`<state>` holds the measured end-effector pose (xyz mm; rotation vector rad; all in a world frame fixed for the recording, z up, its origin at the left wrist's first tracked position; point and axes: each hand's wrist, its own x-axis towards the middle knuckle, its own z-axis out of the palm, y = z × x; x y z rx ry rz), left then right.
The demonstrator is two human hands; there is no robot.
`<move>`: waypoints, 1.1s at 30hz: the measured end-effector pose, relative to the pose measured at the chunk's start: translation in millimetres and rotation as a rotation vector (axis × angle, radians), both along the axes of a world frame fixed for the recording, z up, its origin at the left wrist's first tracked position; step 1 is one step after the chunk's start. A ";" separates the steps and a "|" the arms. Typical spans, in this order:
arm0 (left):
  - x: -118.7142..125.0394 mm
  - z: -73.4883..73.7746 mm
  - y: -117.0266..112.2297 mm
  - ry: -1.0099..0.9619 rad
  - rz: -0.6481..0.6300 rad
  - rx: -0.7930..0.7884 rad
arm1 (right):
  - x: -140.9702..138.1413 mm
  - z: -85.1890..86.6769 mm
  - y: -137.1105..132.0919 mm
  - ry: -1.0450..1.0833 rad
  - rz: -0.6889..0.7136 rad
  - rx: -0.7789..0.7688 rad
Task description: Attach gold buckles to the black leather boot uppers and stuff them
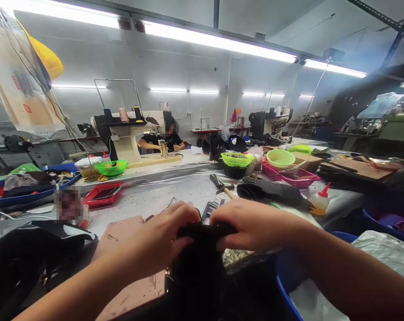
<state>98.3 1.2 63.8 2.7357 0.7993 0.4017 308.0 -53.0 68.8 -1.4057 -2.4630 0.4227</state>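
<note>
Black material, apparently leather or a leather-like fabric, forms the workpiece [202,258], which sits low at the near edge of the counter [175,187], directly in front of the person and partly over a pinkish-brown work board [121,236]. Both hands are closed on its upper edge: the left hand [161,238] clenches the edge with fingers curled over the top and thumb behind, and the right hand [251,225] pinches the same edge just beside it, the two grips nearly touching. The piece lies between and below the hands, hanging down toward the person; its lower part is too dark to make out. In my judgement it is light and soft, bending readily rather than holding shape, moderately grippy, and not fragile; it is best held along the folded top edge, close to where it is worked, as it is now. A small metal fitting shows at its left side. Beyond the hands lie a hammer [222,186], a comb-like black strip [211,207], a further black leather piece [271,191], a glue bottle with a red tip [319,203], green baskets [237,159] and a red tray [103,195]. A co-worker [165,139] sits at a sewing machine [128,133] across the counter, well apart.
</note>
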 end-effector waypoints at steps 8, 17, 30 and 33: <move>16.5 -6.7 -7.7 0.246 0.021 0.233 | -0.4 -3.2 -3.8 -0.092 0.020 0.033; 18.9 26.5 7.4 0.360 -0.350 -0.160 | 7.7 -9.9 -5.4 0.124 0.229 -0.093; 18.5 22.4 6.5 0.423 -0.200 0.054 | 9.7 5.9 -2.9 0.023 0.268 -0.086; 14.9 23.5 10.0 0.409 -0.215 0.031 | 13.3 5.8 0.3 0.059 0.315 -0.149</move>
